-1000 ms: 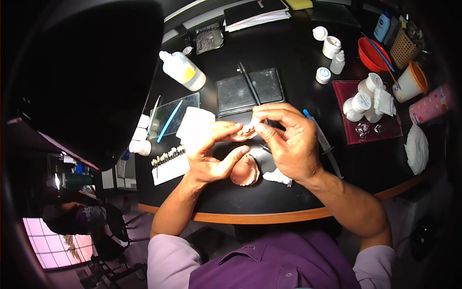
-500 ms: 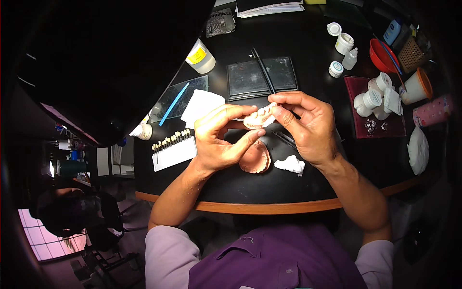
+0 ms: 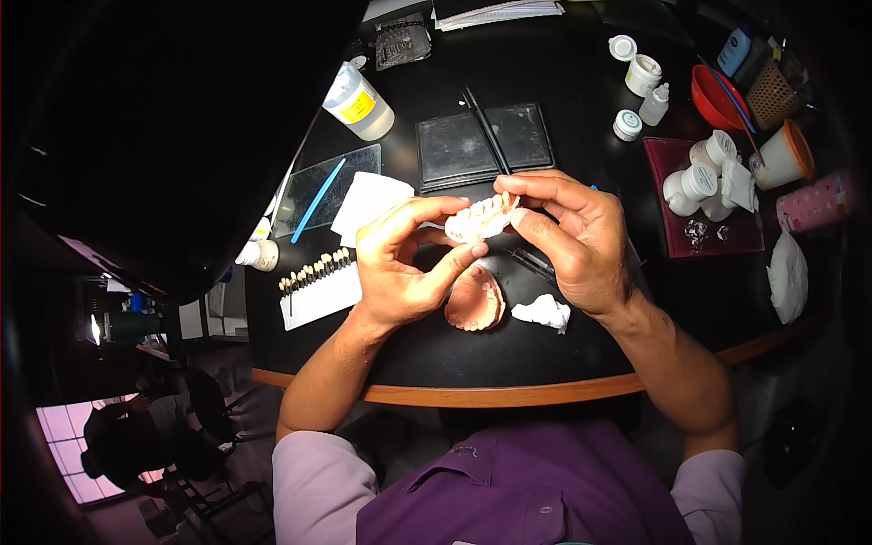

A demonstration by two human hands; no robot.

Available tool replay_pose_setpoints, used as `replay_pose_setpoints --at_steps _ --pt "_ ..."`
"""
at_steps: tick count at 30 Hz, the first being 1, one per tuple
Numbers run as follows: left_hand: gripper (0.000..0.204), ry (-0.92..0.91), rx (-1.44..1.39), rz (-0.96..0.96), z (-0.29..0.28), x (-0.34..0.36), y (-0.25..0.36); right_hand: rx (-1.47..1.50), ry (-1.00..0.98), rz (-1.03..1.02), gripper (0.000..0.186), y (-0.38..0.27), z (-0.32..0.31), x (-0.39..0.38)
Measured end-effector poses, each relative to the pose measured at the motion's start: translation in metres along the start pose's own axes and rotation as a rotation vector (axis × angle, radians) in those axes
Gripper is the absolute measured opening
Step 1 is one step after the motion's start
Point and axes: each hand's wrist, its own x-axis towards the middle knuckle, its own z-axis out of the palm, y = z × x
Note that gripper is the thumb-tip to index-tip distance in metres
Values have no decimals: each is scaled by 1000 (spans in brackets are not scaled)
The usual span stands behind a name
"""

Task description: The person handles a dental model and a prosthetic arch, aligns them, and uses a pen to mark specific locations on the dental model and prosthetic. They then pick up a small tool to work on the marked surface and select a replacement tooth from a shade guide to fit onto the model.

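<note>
Between my two hands, raised above the bench, is a pale dental cast (image 3: 480, 220) with a row of teeth along its upper side. My left hand (image 3: 404, 259) grips its left end between thumb and fingers. At the right end, my right hand (image 3: 572, 241) pinches the cast with thumb and forefinger. Just below lies a second, pinkish dental cast (image 3: 474, 300), arch upward, on the black bench. A crumpled white tissue (image 3: 542, 312) lies to the right of that cast. Beyond my hands, brushes (image 3: 485, 132) rest across a dark flat case (image 3: 436, 150).
Tooth shade tabs (image 3: 313, 270) stand in a white holder left of my hand. Behind are a white paper (image 3: 371, 204), a glass slab (image 3: 300, 186) with a blue stick, and a bottle (image 3: 363, 104). Jars sit on a red tray (image 3: 663, 218) at right. A dark shape covers the upper left.
The cast in my hands has tilted, so more of its tooth row shows. Both hands keep their hold, and the whole view has shifted slightly.
</note>
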Motion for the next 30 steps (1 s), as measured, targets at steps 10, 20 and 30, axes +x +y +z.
replay_pose_setpoints --at_steps 10,20,30 --pt "42 8 6 11 1 1 0 13 -15 6 34 -2 0 0" --pt "39 -33 290 345 1 8 4 148 -62 107 32 -2 -2 -1" --pt "31 -34 232 286 -3 6 -1 70 4 -125 26 -1 10 -2"
